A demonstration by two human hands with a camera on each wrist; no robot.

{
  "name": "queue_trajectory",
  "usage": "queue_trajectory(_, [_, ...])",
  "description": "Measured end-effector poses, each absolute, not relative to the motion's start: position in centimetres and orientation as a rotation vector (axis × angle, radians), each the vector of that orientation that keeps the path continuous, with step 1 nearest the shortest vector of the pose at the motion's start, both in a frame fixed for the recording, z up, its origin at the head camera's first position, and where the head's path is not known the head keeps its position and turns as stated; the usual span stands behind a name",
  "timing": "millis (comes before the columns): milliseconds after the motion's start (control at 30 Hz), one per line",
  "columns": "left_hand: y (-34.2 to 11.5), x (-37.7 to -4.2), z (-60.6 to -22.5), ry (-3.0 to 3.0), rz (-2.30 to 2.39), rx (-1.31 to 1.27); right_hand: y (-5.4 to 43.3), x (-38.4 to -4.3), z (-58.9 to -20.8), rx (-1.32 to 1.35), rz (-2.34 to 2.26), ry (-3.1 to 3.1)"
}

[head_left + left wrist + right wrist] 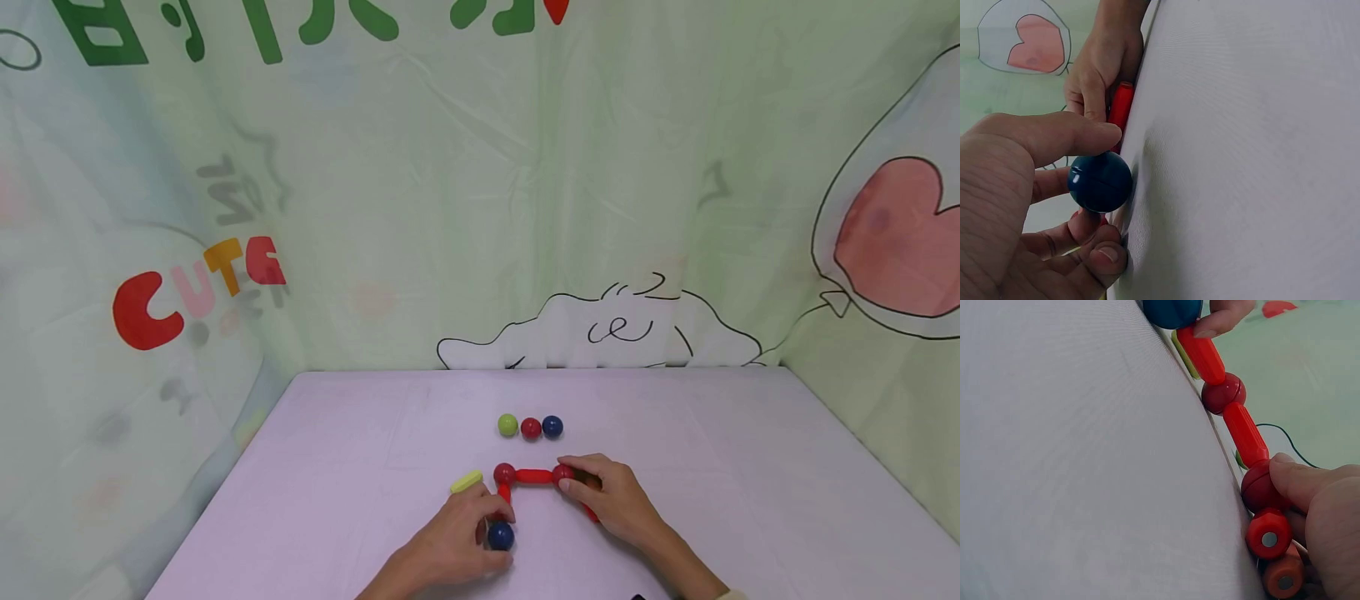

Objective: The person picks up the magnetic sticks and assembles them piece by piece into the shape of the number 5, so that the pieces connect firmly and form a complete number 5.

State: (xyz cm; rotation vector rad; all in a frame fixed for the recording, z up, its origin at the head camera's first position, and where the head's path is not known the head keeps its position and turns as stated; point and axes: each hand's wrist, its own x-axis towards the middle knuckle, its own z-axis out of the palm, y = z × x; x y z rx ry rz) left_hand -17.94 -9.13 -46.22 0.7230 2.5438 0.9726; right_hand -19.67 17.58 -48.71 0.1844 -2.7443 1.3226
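A chain of balls and rods lies on the table in front of me. My left hand grips the blue ball at its near end between thumb and fingers. From that ball a red rod leads to a red corner ball, and another red rod runs right to a second red ball. That second ball is pinched by my right hand. Beneath it, in the right wrist view, a red rod and an orange-red rod point their metal tips at the camera, partly behind the fingers.
Behind the chain, a green ball, a red ball and a dark blue ball sit in a row. A yellow rod lies just beyond my left hand. The white table backs onto a printed curtain.
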Motion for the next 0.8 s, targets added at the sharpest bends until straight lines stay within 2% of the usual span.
queue_trajectory(533, [-9.0, -18.9, -45.9, 2.485, 0.975, 0.75, 17.7, -19.6, -48.7, 0.191, 1.315, -2.745])
queue_trajectory(800, [-9.4, -19.7, -45.4, 2.466, 1.054, 0.651, 17.6, -19.7, -48.7, 0.182, 1.345, -2.743])
